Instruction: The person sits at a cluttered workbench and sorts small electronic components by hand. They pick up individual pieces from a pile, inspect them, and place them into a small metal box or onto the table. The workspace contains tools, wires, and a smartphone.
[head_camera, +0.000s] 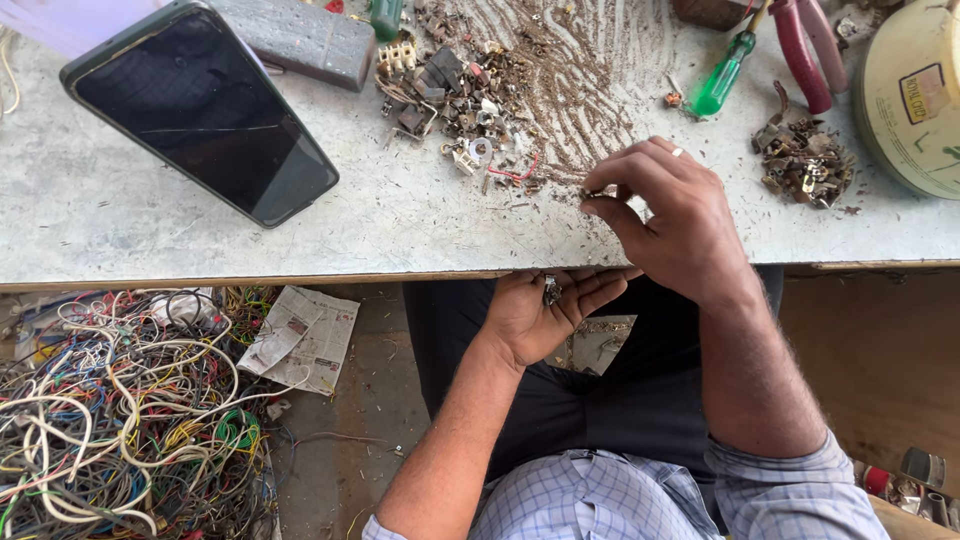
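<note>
At table edge (300, 262): right hand (670, 215) pinching small scrap piece (596, 192); left hand (545, 305) cupped, holding few sorted metal bits (551, 290); large scrap pile (455, 90) unsorted.

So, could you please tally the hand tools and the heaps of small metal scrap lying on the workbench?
Green-handled screwdrivers: 2, one and one at the top edge
Red-handled pliers: 1
Metal scrap heaps: 2, middle and right
Total: 5
</note>
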